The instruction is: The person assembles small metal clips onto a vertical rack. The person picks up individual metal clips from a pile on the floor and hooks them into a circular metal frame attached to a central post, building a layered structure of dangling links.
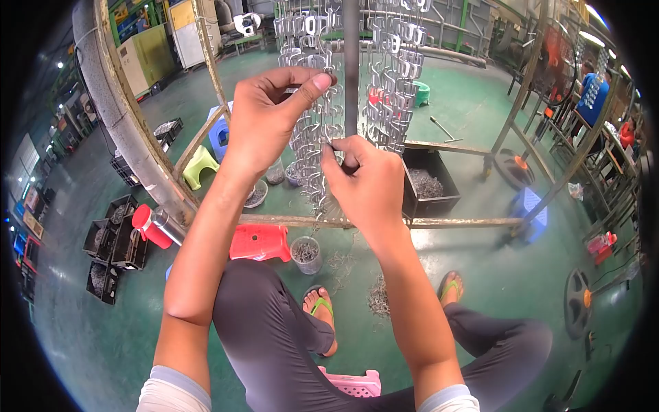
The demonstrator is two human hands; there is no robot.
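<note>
We hold the hanging metal hooks [322, 130] beside the centre pole [351, 62] | left hand [264, 120] pinches one strand, right hand [367, 182] fingers closed on a hook below | risk: a hook may slip and fall toward the black bin [429, 185] or the floor.

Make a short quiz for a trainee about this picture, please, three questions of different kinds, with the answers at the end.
1. True or false: both hands are raised to the hanging metal hooks.
2. Which stool lies on the floor just under the left forearm? A) blue B) red C) yellow-green
3. Fill in: the black crate behind the right hand holds small ______ parts.

Key:
1. True. The left hand pinches the hooks between thumb and fingers; the right hand touches them lower down with a fingertip grip.
2. B, the red stool.
3. metal
</note>
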